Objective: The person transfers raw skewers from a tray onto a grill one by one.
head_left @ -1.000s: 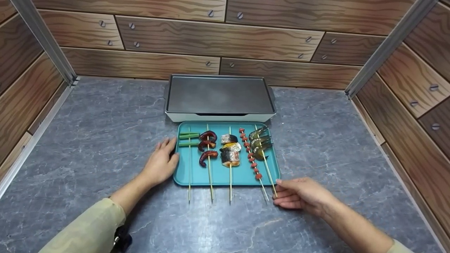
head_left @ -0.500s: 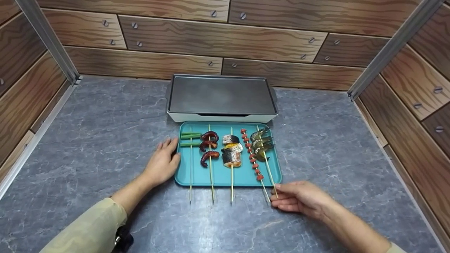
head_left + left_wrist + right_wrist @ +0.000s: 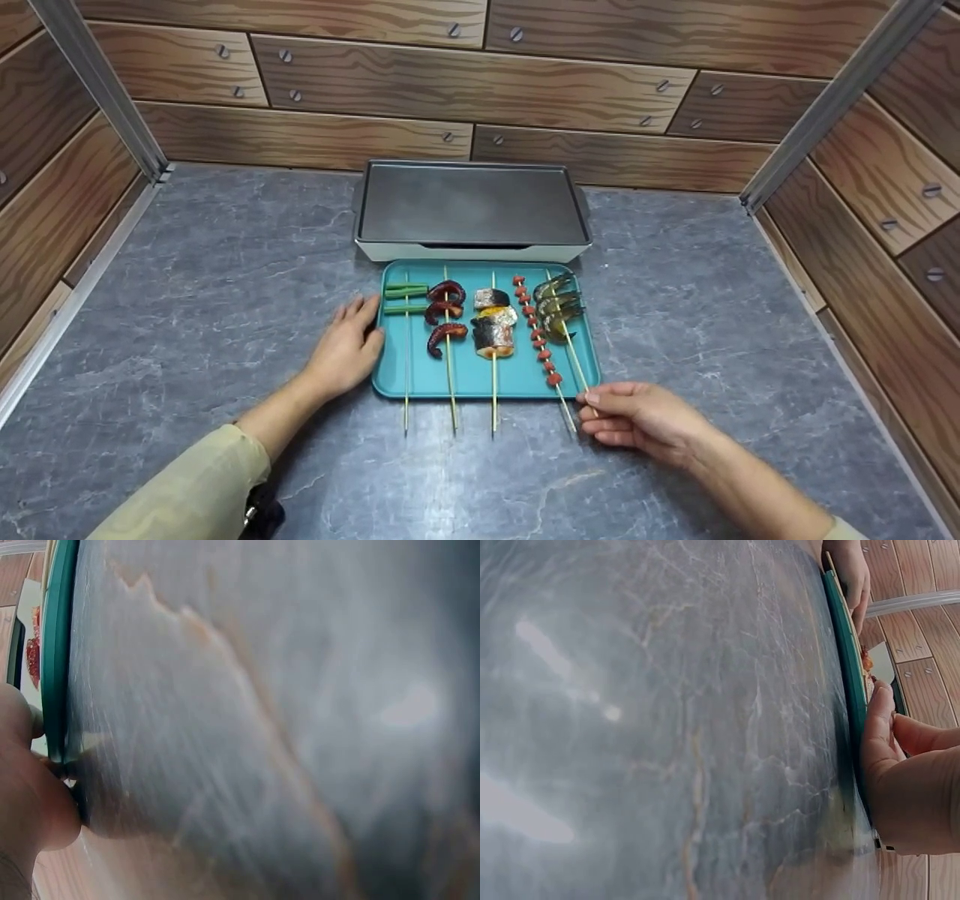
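Note:
A teal tray (image 3: 469, 379) carries several skewers side by side, their bare sticks jutting past its near edge. My left hand (image 3: 341, 349) rests against the tray's left edge, fingers extended. At the near right corner, my right hand (image 3: 641, 416) pinches the stick of the shrimp skewer (image 3: 559, 307) between thumb and fingers; its shrimp lie on the tray. Just left of it is a skewer of small red pieces (image 3: 538, 341). Farther left come a fish-chunk skewer (image 3: 493, 337), an octopus-tentacle skewer (image 3: 446, 339) and a green-stalk skewer (image 3: 406, 309).
Directly behind the tray stands an electric griddle (image 3: 472, 202) with a flat dark plate and a pale base. Wood-patterned walls (image 3: 465, 82) enclose the grey marbled table (image 3: 247, 247) at the back and both sides.
My right thumb and fingers have come together on the shrimp skewer's stick, now covering part of its lower end. The left hand and tray stay in place; the head view shifts slightly.

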`<state>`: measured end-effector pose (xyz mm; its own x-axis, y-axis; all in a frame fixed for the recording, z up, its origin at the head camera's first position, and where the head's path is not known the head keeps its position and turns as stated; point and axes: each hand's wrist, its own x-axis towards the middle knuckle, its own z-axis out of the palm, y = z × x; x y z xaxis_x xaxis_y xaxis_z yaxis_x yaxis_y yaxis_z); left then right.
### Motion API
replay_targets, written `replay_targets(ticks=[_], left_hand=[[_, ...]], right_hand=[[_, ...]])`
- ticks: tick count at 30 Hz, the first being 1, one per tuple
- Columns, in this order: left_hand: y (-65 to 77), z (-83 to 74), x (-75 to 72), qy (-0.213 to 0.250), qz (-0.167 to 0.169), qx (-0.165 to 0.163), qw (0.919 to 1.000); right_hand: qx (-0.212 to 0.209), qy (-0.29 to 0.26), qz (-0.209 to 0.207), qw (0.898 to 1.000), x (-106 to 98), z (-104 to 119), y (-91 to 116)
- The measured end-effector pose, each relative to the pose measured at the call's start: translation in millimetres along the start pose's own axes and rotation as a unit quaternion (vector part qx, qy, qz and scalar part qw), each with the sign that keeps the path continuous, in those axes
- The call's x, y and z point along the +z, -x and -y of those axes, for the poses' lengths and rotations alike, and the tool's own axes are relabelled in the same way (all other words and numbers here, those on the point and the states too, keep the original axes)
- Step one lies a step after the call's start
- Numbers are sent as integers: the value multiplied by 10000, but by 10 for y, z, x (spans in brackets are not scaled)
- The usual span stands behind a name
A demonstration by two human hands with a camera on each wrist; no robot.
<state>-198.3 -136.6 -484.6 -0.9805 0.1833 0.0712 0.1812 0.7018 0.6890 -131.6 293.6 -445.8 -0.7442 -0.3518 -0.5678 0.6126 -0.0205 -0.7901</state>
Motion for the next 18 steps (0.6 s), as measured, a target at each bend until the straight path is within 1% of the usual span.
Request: replay_targets(ticks=[8,13,18], left_hand=[[1,14,10,30,-42,92,9999],[-7,13,14,42,-78,107,9999],[-9,14,15,29,-50,91,9999]], right_hand=[[-234,-7,-22,9997,6,30,17],[-291,60,-92,9995,19,39,45],[-386,90,20,9992,9,41,95]])
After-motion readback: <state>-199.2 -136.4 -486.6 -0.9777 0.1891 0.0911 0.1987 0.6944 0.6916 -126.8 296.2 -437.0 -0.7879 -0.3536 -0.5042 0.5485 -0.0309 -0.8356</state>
